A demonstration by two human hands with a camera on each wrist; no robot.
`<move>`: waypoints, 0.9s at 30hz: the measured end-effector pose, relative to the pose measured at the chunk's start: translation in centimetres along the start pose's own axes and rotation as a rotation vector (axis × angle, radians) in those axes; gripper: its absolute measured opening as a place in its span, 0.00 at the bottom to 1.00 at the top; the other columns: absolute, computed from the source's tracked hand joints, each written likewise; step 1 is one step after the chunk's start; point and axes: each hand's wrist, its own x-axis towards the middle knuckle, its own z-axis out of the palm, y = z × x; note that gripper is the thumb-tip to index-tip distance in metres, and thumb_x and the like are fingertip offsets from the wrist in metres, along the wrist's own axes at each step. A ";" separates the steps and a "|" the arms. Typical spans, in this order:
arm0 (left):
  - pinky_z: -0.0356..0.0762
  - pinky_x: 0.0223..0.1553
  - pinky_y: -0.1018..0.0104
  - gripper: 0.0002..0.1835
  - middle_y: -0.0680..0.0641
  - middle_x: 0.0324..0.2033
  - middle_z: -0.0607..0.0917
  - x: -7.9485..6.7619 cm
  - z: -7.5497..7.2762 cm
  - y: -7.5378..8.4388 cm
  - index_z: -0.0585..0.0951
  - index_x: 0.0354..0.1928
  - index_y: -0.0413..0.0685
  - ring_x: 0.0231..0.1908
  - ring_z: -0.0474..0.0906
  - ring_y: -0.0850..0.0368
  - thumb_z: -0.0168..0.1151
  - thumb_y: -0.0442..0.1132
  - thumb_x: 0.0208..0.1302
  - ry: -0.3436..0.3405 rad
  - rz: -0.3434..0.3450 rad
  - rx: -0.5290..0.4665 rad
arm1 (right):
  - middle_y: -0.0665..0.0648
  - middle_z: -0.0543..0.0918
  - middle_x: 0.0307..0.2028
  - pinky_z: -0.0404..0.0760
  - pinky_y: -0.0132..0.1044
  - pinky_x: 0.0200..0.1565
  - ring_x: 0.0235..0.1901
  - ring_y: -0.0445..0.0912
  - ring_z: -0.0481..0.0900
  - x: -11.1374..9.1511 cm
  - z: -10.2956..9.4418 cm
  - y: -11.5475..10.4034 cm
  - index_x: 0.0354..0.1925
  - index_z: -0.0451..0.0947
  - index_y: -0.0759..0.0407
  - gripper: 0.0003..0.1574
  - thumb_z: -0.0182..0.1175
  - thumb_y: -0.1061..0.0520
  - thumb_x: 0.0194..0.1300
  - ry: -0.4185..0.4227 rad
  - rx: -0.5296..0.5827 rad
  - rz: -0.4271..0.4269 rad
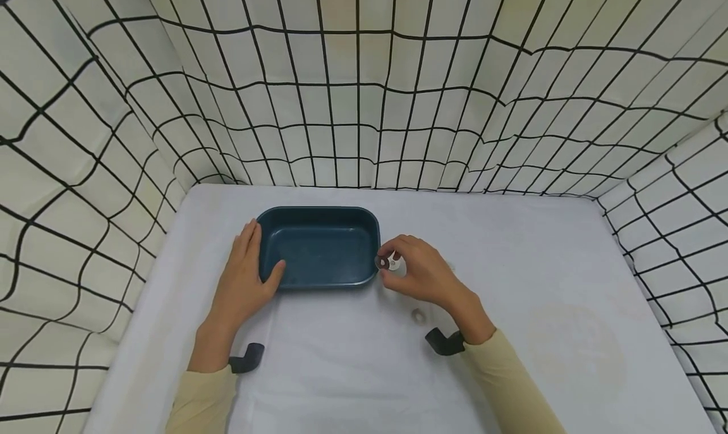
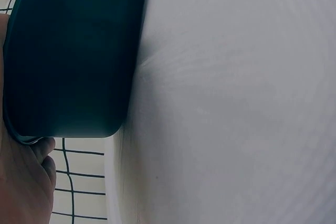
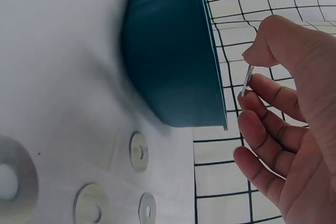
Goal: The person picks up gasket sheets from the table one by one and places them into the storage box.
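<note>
- Right hand: thumb and fingertips close together, pinching one thin washer; remaining fingers loosely bent.
- Washer: at the tray's right end. Head view overlaps it with the rim; right wrist view shows it nearly edge-on, a thin bright sliver with a gap between it and the rim.
- Left hand: clasps the near left corner of the tray, thumb over the near rim, fingers along the left end. Left wrist view adds bent fingertips just under the rim, against the outer end.
- Tray: dark teal, smooth, slightly glossy; rounded-corner oblong. Bare floor visible from the head only; both wrist views give the outer walls, narrowing towards the base.
- Loose washers: four flat, dull-silver rings in right wrist view, one cut by the frame edge. Head view shows one plainly, near the right wrist; hand covers most of that patch.
- Cloth: white, matt, faintly creased, under tray and rings.
- Sleeves: pale yellow; dark angular wrist mounts beside both wrists.
- Backdrop: off-white sheet behind wavy black grid lines, on three sides.
</note>
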 end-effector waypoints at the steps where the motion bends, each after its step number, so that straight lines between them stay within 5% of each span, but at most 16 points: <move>1: 0.39 0.83 0.55 0.47 0.38 0.80 0.50 0.0 0.0 0.0 0.46 0.80 0.40 0.81 0.45 0.40 0.59 0.52 0.70 -0.001 -0.001 0.000 | 0.44 0.85 0.40 0.82 0.33 0.44 0.41 0.45 0.83 0.3 0.0 -0.1 0.46 0.81 0.50 0.14 0.67 0.53 0.60 -0.003 -0.005 0.000; 18: 0.43 0.82 0.48 0.46 0.37 0.80 0.50 0.0 -0.2 0.5 0.47 0.80 0.38 0.80 0.46 0.38 0.58 0.51 0.71 -0.014 -0.013 -0.002 | 0.48 0.85 0.41 0.82 0.37 0.49 0.41 0.44 0.83 4.1 -0.5 -1.3 0.45 0.82 0.52 0.15 0.67 0.52 0.59 -0.056 -0.133 -0.047; 27: 0.39 0.83 0.54 0.46 0.37 0.80 0.51 -0.2 0.2 0.1 0.47 0.80 0.39 0.80 0.46 0.39 0.58 0.51 0.71 0.002 -0.010 0.011 | 0.46 0.85 0.41 0.81 0.37 0.50 0.41 0.40 0.81 5.8 -0.3 -2.1 0.47 0.83 0.51 0.15 0.66 0.50 0.61 -0.078 -0.154 -0.052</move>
